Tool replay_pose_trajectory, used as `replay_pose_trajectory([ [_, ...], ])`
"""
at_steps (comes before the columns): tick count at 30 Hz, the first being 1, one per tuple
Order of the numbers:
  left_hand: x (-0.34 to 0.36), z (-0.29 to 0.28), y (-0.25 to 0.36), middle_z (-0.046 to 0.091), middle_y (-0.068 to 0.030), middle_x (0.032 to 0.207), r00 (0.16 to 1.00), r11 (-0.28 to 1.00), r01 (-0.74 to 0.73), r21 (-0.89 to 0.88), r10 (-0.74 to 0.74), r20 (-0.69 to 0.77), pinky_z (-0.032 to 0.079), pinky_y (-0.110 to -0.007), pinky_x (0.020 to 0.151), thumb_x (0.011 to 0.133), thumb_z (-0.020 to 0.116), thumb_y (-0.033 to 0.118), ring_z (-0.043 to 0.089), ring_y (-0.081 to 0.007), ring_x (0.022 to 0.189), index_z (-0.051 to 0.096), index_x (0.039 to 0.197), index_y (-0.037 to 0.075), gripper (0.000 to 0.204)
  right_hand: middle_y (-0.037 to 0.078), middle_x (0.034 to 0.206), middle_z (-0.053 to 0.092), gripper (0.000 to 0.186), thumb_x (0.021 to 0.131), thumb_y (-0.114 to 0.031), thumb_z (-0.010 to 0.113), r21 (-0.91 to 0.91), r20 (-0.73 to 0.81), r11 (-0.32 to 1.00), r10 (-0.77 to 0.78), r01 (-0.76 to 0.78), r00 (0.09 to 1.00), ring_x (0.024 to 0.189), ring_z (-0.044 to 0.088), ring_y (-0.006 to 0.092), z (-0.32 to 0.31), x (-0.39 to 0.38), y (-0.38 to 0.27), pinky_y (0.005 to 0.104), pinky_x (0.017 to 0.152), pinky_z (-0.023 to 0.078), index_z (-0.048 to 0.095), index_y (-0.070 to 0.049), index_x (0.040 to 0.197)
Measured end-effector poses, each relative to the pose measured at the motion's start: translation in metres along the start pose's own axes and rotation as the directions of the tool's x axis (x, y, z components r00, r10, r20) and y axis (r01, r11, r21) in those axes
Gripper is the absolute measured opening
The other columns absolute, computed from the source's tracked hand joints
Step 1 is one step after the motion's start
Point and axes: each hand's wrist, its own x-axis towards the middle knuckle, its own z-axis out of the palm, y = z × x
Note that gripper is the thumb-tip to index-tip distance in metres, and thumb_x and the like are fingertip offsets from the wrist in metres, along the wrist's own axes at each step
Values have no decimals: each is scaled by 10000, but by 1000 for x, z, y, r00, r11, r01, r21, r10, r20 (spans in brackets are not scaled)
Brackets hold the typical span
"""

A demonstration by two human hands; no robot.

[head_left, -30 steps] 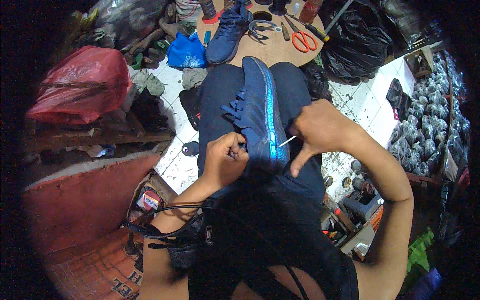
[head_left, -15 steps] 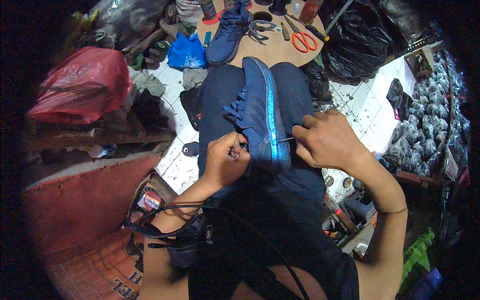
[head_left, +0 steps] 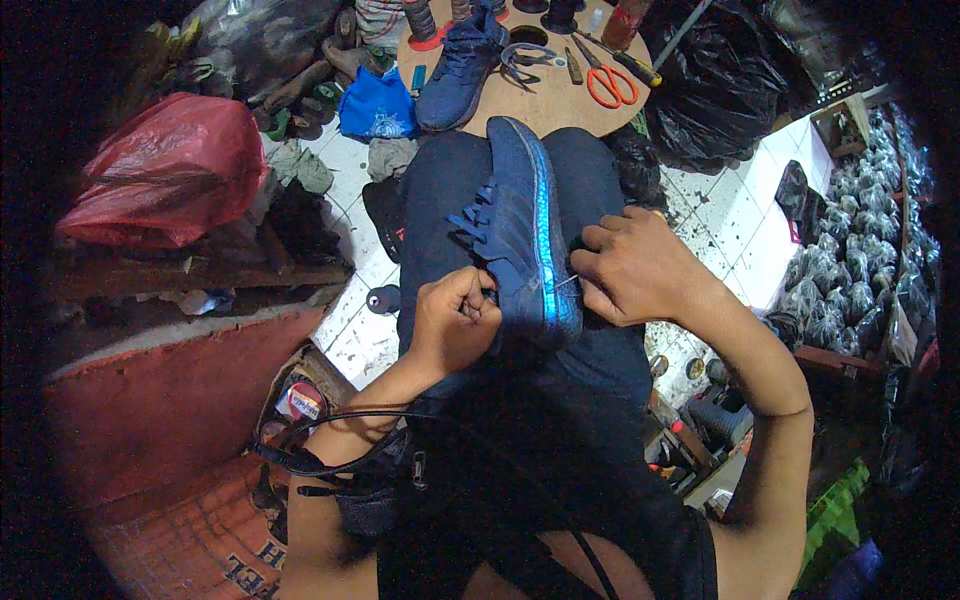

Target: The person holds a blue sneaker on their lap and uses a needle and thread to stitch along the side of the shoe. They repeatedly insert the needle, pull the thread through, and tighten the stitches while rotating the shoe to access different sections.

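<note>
A dark blue sneaker (head_left: 515, 210) with a bright blue band along its sole lies lengthwise on my lap, toe pointing away. My left hand (head_left: 458, 315) is closed at the shoe's opening, fingers curled in; what they pinch is hidden. On the sole side, near the heel, my right hand (head_left: 640, 268) is closed around an awl (head_left: 564, 283). Only its thin metal shaft shows, meeting the sole edge; the fist covers the handle. The laces (head_left: 470, 225) hang loose on the shoe's left side.
Ahead stands a round wooden table (head_left: 520, 105) bearing another blue sneaker (head_left: 460, 75), orange-handled scissors (head_left: 610, 85), pincers (head_left: 520, 68) and thread spools (head_left: 422, 25). A red plastic bag (head_left: 165, 170) lies left, a black bag (head_left: 715, 90) right. A dark spool (head_left: 382, 299) is on the tiled floor.
My right hand has shifted slightly left, nearer the sole, and the visible awl shaft now slants. My left hand and the shoe have stayed almost in place.
</note>
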Motion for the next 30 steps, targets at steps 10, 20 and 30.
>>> replay_pose_trajectory([
  [10, 0, 0, 1, 728, -130, 863, 1000, 1000, 15, 6, -15, 5, 465, -304, 531, 744, 671, -83, 589, -163, 562, 471, 752, 18, 224, 164, 790, 639, 277, 964, -293, 594, 397, -143, 915, 141, -74, 980, 771, 672, 383, 17, -5, -4, 482, 694, 499, 634, -40, 857],
  [20, -3, -57, -1, 739, -36, 866, 960, 971, 240, -8, -237, 149, 388, -223, 531, 892, 789, 37, 492, -30, 554, 649, 802, 12, 168, -6, 629, 459, 449, 1051, -437, 448, 908, -10, 29, 999, -417, 48, 537, 430, 109, 87, -171, 172, 318, 494, 339, 493, -107, 751],
  [30, -7, -55, -15, 566, -47, 931, 929, 100, 218, -971, -326, 175, 601, -384, 851, 1054, 583, 170, 594, -153, 728, 512, 1007, 111, 103, 23, 706, 567, 355, 951, -242, 777, 779, -65, 413, 801, -472, 595, 665, 506, 122, 74, -112, 34, 315, 633, 433, 696, -54, 1242],
])
